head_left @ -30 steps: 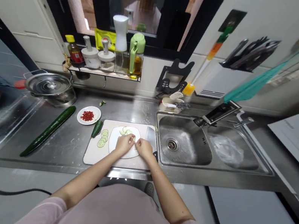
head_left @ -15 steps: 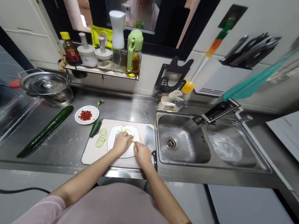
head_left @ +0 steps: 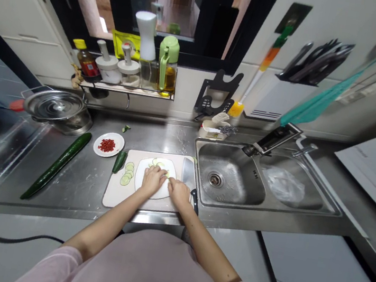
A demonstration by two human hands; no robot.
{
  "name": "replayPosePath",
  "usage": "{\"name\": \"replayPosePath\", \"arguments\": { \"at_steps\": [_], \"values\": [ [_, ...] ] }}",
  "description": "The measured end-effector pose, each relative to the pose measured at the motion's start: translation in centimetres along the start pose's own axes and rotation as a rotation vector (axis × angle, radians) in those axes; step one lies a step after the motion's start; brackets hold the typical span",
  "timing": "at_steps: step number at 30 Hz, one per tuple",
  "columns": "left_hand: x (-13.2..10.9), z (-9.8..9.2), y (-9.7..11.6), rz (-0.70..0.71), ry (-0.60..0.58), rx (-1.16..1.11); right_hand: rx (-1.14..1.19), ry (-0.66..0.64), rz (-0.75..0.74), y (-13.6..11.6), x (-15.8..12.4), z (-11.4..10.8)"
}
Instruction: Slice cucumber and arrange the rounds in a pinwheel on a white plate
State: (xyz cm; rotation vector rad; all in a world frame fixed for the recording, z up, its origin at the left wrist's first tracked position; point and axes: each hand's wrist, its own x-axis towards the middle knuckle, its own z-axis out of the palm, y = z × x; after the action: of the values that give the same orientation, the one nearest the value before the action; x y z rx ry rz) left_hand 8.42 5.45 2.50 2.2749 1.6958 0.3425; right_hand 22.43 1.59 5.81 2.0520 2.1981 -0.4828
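Note:
My left hand (head_left: 153, 181) reaches over a white plate (head_left: 142, 188), its fingers bent down and closed at a cucumber slice (head_left: 167, 174). Against the plate's right side, my right hand (head_left: 178, 192) is closed, thumb and fingers pinching at that same slice, which the fingers partly cover. More pale green slices lie along the plate's far edge, partly behind my left fingers. Under the plate is a cutting board (head_left: 111, 198). On its left part sit a row of overlapping cucumber slices (head_left: 126, 176) and a cut cucumber piece (head_left: 120, 162). A knife (head_left: 188, 175) with a black handle rests along the board's right edge.
A whole cucumber (head_left: 57, 165) lies to the left, near a small plate (head_left: 96, 148) of chopped red bits and a lidded steel pot (head_left: 68, 121). Right of the board is a double sink (head_left: 235, 180) with a black faucet (head_left: 263, 141). Condiment bottles fill a rack (head_left: 124, 89) by the window.
Both hands stay at the plate in nearly the same pose. The view has shifted very slightly; nothing else has visibly moved.

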Motion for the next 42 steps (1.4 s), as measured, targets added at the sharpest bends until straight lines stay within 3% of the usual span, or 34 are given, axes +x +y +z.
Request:
{"name": "replayPosePath", "arguments": {
  "at_steps": [16, 42],
  "values": [
    [-0.12, -0.07, -0.05, 0.051, 0.012, 0.089, -0.046, -0.007, -0.005, -0.21, -0.01, -0.15],
    [-0.29, -0.63, 0.65, -0.016, -0.016, 0.052, -0.05, -0.027, -0.003, -0.7, 0.14, -0.39]
  ]
}}
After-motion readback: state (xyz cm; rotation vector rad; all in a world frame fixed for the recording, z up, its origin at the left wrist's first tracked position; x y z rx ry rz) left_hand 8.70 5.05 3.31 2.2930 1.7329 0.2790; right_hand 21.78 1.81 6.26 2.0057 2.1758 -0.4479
